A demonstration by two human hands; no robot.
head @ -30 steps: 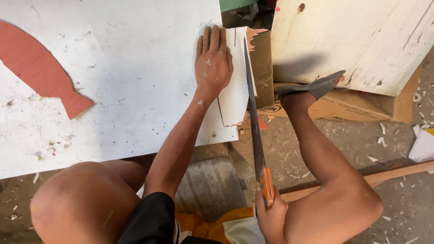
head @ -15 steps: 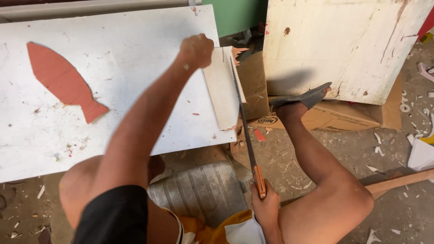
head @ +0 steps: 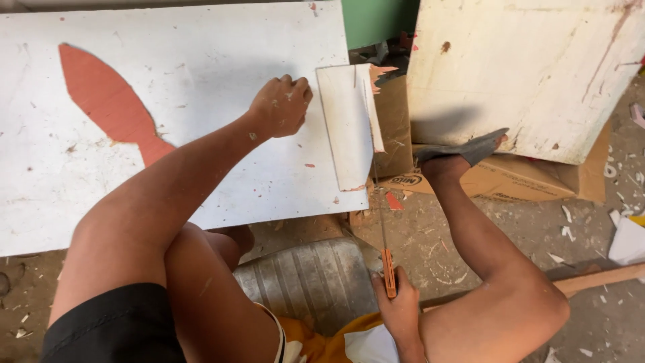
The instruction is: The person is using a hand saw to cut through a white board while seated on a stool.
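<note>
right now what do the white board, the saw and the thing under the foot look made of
White board: looks like painted wood or ply, matte white, with chipped paint and a red-brown patch showing. Saw in the right hand: thin metal blade, orange handle, plastic or wood. Box under the foot: brown cardboard, with a torn edge.

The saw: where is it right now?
Head view, right of centre: the saw runs from the right hand up along the right edge of the white board, beside the cut strip.
</note>
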